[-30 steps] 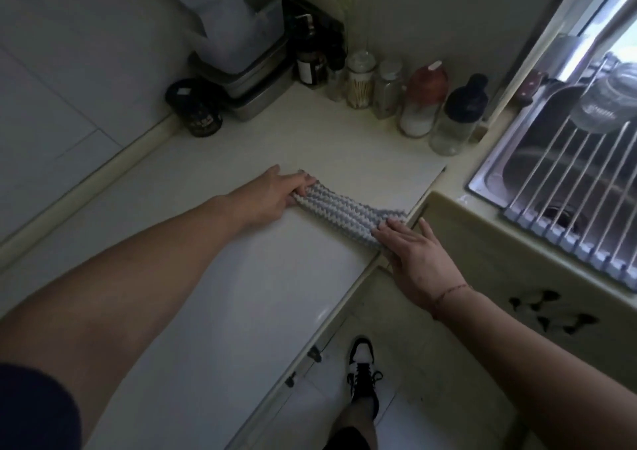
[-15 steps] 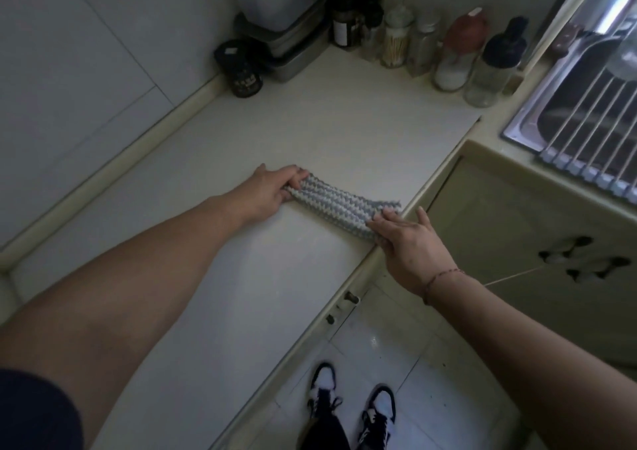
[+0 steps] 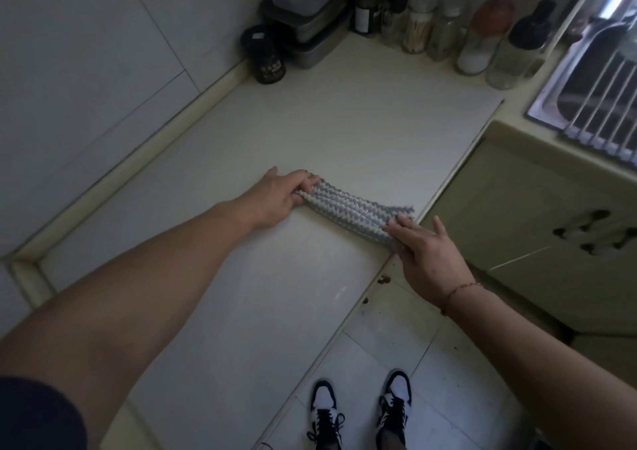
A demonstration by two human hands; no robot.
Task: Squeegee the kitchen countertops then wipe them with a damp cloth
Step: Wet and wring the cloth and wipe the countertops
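Spanning cloth (image 3: 355, 212) at countertop (image 3: 344, 132) edge

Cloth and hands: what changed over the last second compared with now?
The cloth, stretched between both hands, slid toward the person along the countertop, away from the jars. Left hand still grips one end; right hand still presses flat on the other at the counter edge. Jars unmoved.

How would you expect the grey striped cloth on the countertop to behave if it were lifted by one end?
The cloth would probably sag and unfold: it lies bunched in soft ridges between the left hand and right hand. It looks thick and knitted, so likely heavier than a thin rag, more so if damp. Pushed along the countertop, it would likely crumple unless held flat.
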